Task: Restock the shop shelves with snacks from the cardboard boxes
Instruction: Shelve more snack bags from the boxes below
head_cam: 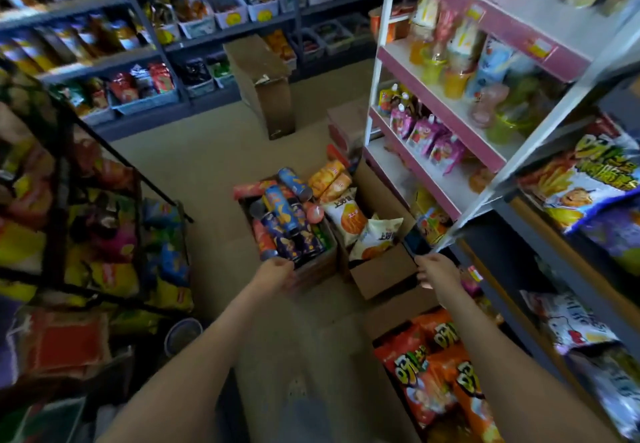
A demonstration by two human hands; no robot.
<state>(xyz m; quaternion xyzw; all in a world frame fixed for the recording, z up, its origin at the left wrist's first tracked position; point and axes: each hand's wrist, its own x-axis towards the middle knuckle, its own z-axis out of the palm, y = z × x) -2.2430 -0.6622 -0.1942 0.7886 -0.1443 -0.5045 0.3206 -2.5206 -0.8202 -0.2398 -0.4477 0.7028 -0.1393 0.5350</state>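
Cardboard box (318,266) just beyond the left hand (277,269) sits heaped with crisp tubes (287,221), so restocking looks barely begun; that hand's grip is too blurred to tell, while the right hand (434,271) pinches a dark flat object (415,243).

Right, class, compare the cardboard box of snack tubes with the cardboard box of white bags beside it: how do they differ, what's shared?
The tube box holds rigid cylinders, mostly blue and red, lying heaped; the bag box holds soft white-and-orange bags. The left hand is at the tube box's near edge, not the bag box's. Both are open brown cardboard, side by side on the floor.
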